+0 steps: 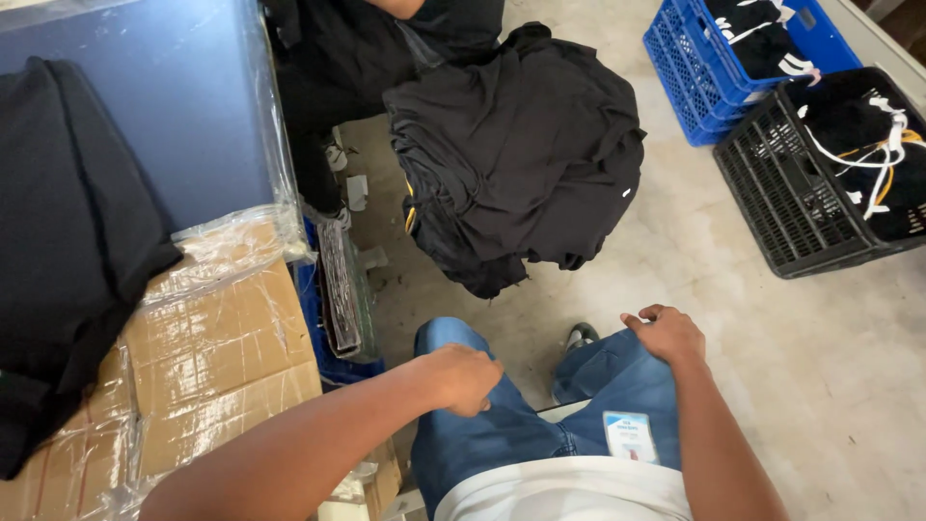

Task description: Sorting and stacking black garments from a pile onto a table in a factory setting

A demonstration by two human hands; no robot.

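Concrete floor (820,357) fills the right half & bottom of the view. Upper left: blue tabletop (174,116) under clear plastic film, w/ a dark folded garment (68,241) draped over its left side & down onto the taped cardboard box (222,357) just below. Center top: big pile of black clothes (521,154), stacked & slumping, sits on the floor just ahead of the person's knees. Top right: black plastic crate (772,193) w/ dark clothes & white/yellow cords inside, touching a blue crate (690,82) behind it, also holding dark clothes. Between box & pile, a low blue bin (323,357) w/ flat dark items standing on edge. Person is seated, blue jeans (492,425), white shirt hem at the bottom edge, a small badge (630,436) on the right thigh. Left hand (461,378) rests on the left knee, fingers curled into a loose fist, nothing seen in it. Right hand (666,334) rests on the right knee, fingers bent, pinching or gripping the denim there; can't tell how firmly. Both hands near the pile but apart from it. A grey shoe tip (579,336) shows between the knees.
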